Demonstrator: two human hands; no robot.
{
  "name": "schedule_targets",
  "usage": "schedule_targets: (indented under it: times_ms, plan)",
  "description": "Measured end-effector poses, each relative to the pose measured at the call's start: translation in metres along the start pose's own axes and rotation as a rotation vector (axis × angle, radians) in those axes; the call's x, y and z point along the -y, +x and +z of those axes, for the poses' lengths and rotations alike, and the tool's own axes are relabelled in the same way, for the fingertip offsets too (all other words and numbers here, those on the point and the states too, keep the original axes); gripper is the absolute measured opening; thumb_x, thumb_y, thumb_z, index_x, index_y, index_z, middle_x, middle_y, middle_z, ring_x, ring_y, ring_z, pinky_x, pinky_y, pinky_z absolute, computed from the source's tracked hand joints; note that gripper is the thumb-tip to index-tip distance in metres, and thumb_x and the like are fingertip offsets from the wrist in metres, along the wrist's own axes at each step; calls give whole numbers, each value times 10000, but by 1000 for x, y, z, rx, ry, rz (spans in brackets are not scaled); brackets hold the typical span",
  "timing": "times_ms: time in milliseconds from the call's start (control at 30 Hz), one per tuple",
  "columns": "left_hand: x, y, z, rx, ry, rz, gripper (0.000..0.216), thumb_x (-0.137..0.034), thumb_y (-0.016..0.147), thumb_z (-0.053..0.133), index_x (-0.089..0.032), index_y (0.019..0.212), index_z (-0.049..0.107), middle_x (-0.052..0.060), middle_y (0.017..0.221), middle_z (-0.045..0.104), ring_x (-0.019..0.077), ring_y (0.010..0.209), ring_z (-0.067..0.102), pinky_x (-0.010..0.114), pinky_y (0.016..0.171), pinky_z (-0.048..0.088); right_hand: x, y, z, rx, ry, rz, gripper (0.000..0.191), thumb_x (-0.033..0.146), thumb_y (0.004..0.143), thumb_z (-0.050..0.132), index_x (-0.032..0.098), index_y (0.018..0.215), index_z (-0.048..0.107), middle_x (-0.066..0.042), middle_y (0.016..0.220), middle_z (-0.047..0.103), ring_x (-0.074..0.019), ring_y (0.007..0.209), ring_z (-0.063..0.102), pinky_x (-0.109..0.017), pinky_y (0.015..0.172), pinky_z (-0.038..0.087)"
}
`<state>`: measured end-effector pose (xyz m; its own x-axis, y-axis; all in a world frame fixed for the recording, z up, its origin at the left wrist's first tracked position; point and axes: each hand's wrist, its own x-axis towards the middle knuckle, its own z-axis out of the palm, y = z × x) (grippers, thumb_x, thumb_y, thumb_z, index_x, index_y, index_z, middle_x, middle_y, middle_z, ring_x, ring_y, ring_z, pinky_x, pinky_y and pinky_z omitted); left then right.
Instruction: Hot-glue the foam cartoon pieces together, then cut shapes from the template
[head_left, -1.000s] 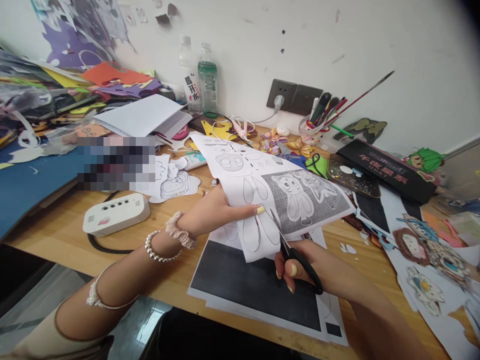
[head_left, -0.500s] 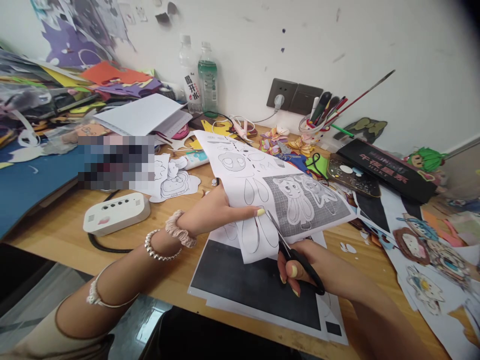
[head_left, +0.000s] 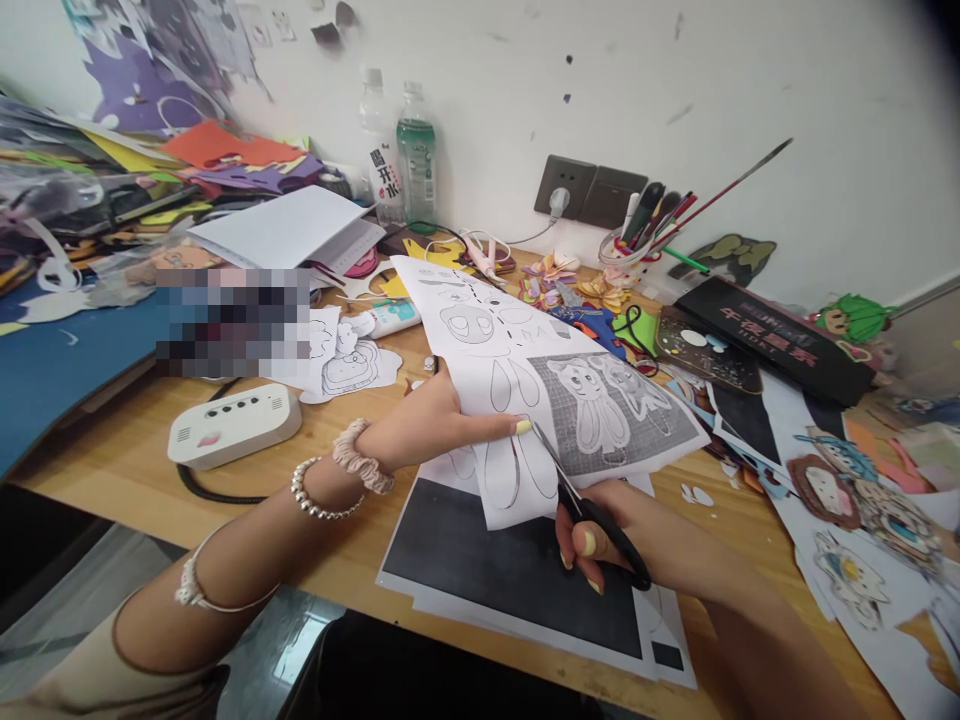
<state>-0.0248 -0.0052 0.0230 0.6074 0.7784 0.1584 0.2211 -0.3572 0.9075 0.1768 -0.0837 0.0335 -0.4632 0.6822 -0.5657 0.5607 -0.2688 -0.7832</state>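
My left hand grips a printed sheet of paper, its thumb on top and its other fingers hidden underneath. The sheet carries outlined rabbit-ear shapes, a small face and a grey photo of a rabbit figure. In my right hand is a pair of scissors with black handles. Their blades point up and left and lie at the paper, close to my left thumb. Below the raised sheet, a page with a large black rectangle rests on other papers.
A white power strip with a black cord lies to the left. Two bottles stand against the wall. At the right are a black box and paper cutouts; a pen holder is at the back.
Almost nothing differs. The sheet's top edge has shifted slightly, while both hands and the scissors keep nearly the same position.
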Motion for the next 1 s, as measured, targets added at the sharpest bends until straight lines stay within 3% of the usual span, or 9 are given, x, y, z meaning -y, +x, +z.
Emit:
schedule_targets:
  times_ms: [367,500,633,1000]
  plan:
    - [-14,-6,12,0,-200,-208,398,-453,742,530,-163,1010,576,47,1064,620,222,977,566,306,801,472,-5,10,3,-79,79,-168,638,745,643,401,124,648,548,-15,490,516,-92,466,404,-222,483,290]
    - [-15,-8,18,17,-133,-275,375,-451,752,503,-137,939,587,61,932,652,208,830,605,268,654,488,-4,11,2,-90,117,-165,637,742,644,408,121,654,552,-21,495,526,-97,479,418,-220,484,288]
    - [-13,-9,20,66,-100,-271,341,-421,782,457,-115,808,605,64,817,648,180,736,601,238,606,470,-3,9,2,-80,140,-168,639,744,639,412,120,653,550,-20,492,522,-91,467,403,-216,468,278]
    - [-8,-7,17,124,-187,-281,279,-379,775,489,-124,786,604,22,728,619,105,615,543,179,550,436,-4,6,-3,-39,38,-127,684,778,618,375,117,659,548,-28,505,522,-92,470,411,-212,451,280]
